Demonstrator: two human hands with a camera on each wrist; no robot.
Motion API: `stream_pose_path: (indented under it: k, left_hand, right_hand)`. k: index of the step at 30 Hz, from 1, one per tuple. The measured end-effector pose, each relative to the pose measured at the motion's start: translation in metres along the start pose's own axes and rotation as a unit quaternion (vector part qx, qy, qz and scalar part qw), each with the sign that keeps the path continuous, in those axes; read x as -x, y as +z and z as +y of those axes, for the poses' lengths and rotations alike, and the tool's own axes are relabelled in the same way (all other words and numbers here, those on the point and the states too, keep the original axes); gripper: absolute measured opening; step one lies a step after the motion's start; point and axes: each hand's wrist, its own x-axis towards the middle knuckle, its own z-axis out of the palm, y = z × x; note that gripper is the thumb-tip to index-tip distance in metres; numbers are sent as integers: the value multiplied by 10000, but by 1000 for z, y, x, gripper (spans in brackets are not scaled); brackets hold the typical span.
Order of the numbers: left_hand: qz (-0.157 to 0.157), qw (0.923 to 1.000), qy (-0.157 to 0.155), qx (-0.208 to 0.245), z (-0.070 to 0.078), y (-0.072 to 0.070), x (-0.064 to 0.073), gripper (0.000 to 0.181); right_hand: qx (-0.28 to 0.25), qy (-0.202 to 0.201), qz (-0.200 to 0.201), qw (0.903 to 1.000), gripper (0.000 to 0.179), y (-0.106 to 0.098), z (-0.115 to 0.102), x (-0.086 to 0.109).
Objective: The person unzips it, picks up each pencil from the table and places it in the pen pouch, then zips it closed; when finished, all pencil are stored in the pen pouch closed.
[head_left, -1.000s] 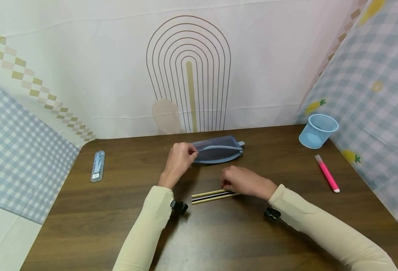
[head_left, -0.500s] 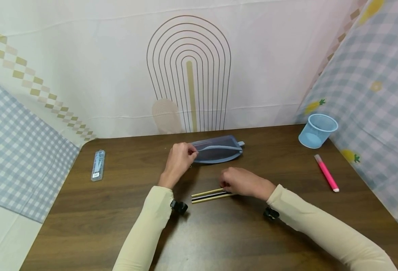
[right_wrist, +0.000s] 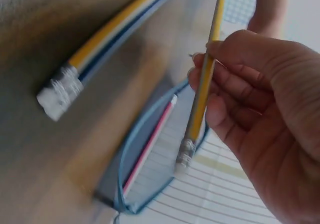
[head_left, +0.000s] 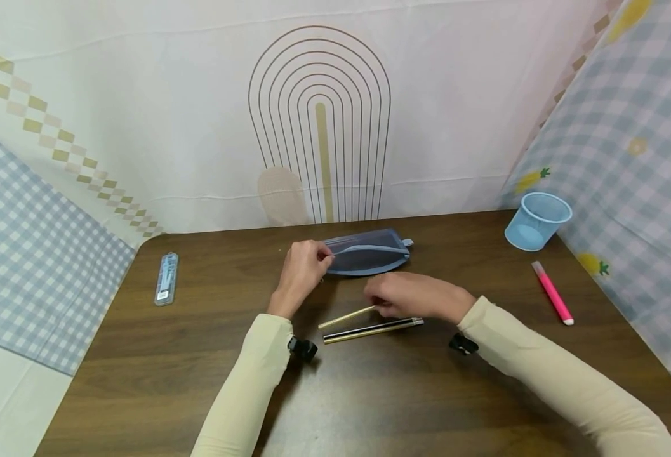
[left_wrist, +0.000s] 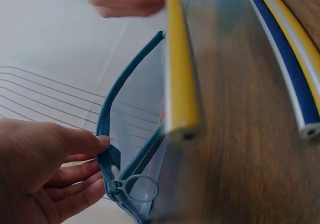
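Note:
A blue mesh pencil pouch (head_left: pixel 369 252) lies at the back of the brown table (head_left: pixel 198 381), its zipper open. My left hand (head_left: pixel 306 263) pinches the pouch's left end (left_wrist: pixel 107 156) by the zipper pull. My right hand (head_left: pixel 404 297) pinches a yellow pencil (head_left: pixel 346 317) and holds it lifted off the table, eraser end (right_wrist: pixel 181 164) toward the pouch. Two more pencils (head_left: pixel 372 330) lie side by side on the table just in front of it. A pink pen (right_wrist: pixel 150 144) shows inside the pouch.
A light blue mesh cup (head_left: pixel 537 220) stands at the back right, with a pink highlighter (head_left: pixel 552 293) lying in front of it. A clear flat case (head_left: pixel 166 278) lies at the left. Cloth backdrops close in the back and both sides.
My right hand has picked one yellow pencil up from the group and moved it back toward the pouch. The other two pencils stay on the table. The left hand has not moved.

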Motion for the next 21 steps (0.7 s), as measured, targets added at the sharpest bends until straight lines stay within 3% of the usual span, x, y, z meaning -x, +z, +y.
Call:
stream_pose_path:
  k: [3, 6, 8, 9, 11, 12, 13, 16, 18, 21]
  left_hand:
    - [-13, 10000, -76, -8, 0, -1, 1, 8]
    - [-47, 9999, -132, -9, 0, -1, 1, 9]
    - [-50, 9999, -141, 29, 0, -1, 1, 8]
    - [-45, 9999, -142, 49, 0, -1, 1, 8]
    - [-25, 9999, -146, 73, 0, -1, 1, 8]
    - [-20, 9998, -154, 83, 0, -1, 1, 8]
    - [-12, 9998, -156, 92, 0, -1, 1, 8]
    - [8, 9999, -139, 88, 1, -1, 1, 8]
    - [21, 9999, -120, 111, 1, -1, 1, 8]
    - [34, 9999, -69, 126, 1, -1, 0, 8]
  right_hand:
    - [-390, 10, 59, 9992, 15, -9, 2, 6]
    - [-1126, 196, 245, 9931, 24, -14, 4, 14]
    - [-1915, 397, 387, 9799, 23, -15, 6, 18]
    - [-2450, 538, 420, 9671, 22, -14, 7, 19]
    - [-3714, 799, 408, 9241, 19, -11, 9, 21]
    - [-4357, 927, 385, 8945, 18, -8, 10, 21]
    - [-4974, 1048, 348, 8605, 18, -5, 10, 21]
    - [-6507, 1526, 149, 7437, 11, 7, 13, 18]
    - [-7106, 1837, 37, 6792, 12, 14, 15, 16]
    - [-7629, 2288, 23, 6047, 19, 23, 17, 11]
